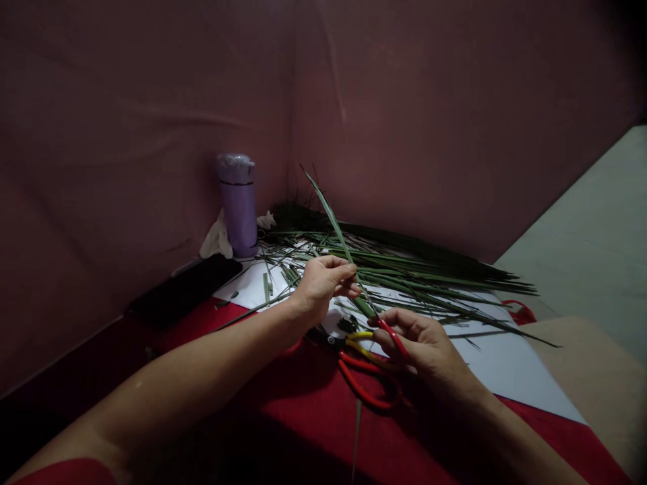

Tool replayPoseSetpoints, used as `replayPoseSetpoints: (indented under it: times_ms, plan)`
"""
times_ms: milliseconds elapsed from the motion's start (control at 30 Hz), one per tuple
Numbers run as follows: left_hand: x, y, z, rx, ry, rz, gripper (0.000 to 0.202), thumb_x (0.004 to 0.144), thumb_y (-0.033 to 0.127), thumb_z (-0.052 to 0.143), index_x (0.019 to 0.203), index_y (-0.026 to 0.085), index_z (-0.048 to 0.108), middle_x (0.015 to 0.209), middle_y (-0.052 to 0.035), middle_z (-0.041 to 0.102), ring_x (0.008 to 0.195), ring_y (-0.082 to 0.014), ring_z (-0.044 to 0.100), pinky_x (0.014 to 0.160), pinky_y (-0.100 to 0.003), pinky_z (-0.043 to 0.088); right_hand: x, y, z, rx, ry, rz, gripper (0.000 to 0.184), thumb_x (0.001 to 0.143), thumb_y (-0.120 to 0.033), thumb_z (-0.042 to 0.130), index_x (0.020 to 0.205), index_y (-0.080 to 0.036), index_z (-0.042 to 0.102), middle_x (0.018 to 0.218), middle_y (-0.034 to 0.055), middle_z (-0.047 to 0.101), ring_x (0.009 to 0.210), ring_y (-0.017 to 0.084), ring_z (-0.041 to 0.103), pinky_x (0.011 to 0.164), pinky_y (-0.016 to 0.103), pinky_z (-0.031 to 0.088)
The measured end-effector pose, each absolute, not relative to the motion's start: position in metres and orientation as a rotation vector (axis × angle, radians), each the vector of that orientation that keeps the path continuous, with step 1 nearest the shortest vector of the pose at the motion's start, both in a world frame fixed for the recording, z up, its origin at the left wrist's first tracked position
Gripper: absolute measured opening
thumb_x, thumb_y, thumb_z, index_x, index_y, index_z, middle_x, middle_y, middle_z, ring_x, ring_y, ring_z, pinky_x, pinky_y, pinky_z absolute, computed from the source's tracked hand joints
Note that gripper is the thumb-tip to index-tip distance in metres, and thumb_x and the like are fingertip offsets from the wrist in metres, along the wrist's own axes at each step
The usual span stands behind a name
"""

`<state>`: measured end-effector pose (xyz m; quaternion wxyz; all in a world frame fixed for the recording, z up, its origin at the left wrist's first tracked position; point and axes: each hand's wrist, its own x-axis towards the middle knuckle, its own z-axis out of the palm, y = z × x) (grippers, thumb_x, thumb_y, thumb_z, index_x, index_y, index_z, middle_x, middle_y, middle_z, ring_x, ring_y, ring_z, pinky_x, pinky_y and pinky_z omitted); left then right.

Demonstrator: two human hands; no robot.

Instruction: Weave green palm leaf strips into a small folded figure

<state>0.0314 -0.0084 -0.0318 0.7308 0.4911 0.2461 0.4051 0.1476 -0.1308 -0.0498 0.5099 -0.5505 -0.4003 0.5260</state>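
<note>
Leaf point(333, 215) aloft over counter point(429, 431), long axis slanting far left to near right. Left hand point(328, 281) pinches it midway, grip closed. Right hand point(419, 341), nearer lower end, grips red tool point(394, 339), tip at leaf.
</note>
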Motion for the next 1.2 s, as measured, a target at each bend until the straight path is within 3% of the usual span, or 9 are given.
replayPoseSetpoints:
  times_ms: [133, 433, 667, 867, 1033, 1200]
  plan:
    - [0.0324, -0.0092, -0.0363, 1.085, 0.527, 0.859, 0.008, 0.071, 0.011, 0.056, 0.066, 0.01, 0.05, 0.052, -0.0012, 0.053, 0.044, -0.0107, 0.054, 0.046, -0.023, 0.044, 0.1493, -0.129, -0.0515, -1.353, -1.011, 1.239, 0.032, 0.057, -0.035, 0.075, 0.074, -0.018, 0.054, 0.056, -0.0058, 0.047, 0.045, 0.004, 0.035, 0.043, 0.017, 0.03]
    - [0.0339, -0.0078, -0.0403, 1.021, 0.5, 0.839, 0.008, 0.069, 0.01, 0.058, 0.068, 0.01, 0.051, 0.052, -0.0011, 0.053, 0.044, -0.0114, 0.055, 0.045, -0.024, 0.045, 0.1497, -0.1293, -0.0532, -1.323, -0.993, 1.256, 0.028, 0.061, -0.034, 0.072, 0.077, -0.02, 0.055, 0.054, -0.0073, 0.042, 0.046, 0.005, 0.034, 0.046, 0.019, 0.035]
    - [0.0312, -0.0028, -0.0348, 1.004, 0.51, 0.882, 0.011, 0.069, 0.015, 0.058, 0.063, 0.01, 0.051, 0.056, -0.0013, 0.052, 0.045, -0.01, 0.053, 0.045, -0.024, 0.045, 0.1496, -0.1301, -0.0541, -1.315, -0.963, 1.255, 0.028, 0.059, -0.033, 0.074, 0.077, -0.02, 0.057, 0.058, -0.0055, 0.048, 0.051, 0.007, 0.044, 0.052, 0.021, 0.042]
    - [0.032, -0.0029, -0.0352, 1.009, 0.509, 0.871, 0.01, 0.07, 0.013, 0.057, 0.064, 0.01, 0.05, 0.054, -0.0003, 0.051, 0.044, -0.0099, 0.053, 0.045, -0.024, 0.045, 0.1499, -0.1288, -0.0558, -1.329, -0.977, 1.237, 0.035, 0.055, -0.034, 0.076, 0.078, -0.017, 0.056, 0.06, -0.0036, 0.05, 0.049, 0.007, 0.043, 0.052, 0.023, 0.044]
    - [0.0346, -0.0057, -0.0389, 0.997, 0.506, 0.85, 0.007, 0.071, 0.011, 0.056, 0.066, 0.01, 0.051, 0.054, -0.0012, 0.052, 0.045, -0.0103, 0.053, 0.044, -0.023, 0.045, 0.1505, -0.1277, -0.0578, -1.34, -0.998, 1.238, 0.031, 0.06, -0.031, 0.074, 0.08, -0.018, 0.054, 0.059, -0.0048, 0.049, 0.049, 0.005, 0.039, 0.05, 0.02, 0.04]
    - [0.0346, -0.0056, -0.0403, 0.987, 0.5, 0.861, 0.005, 0.071, 0.01, 0.056, 0.068, 0.009, 0.052, 0.053, -0.0012, 0.051, 0.045, -0.0105, 0.054, 0.045, -0.023, 0.045, 0.1481, -0.1292, -0.059, -1.28, -1.007, 1.237, 0.022, 0.067, -0.029, 0.069, 0.078, -0.018, 0.053, 0.053, -0.0078, 0.04, 0.044, 0.002, 0.03, 0.042, 0.015, 0.028]
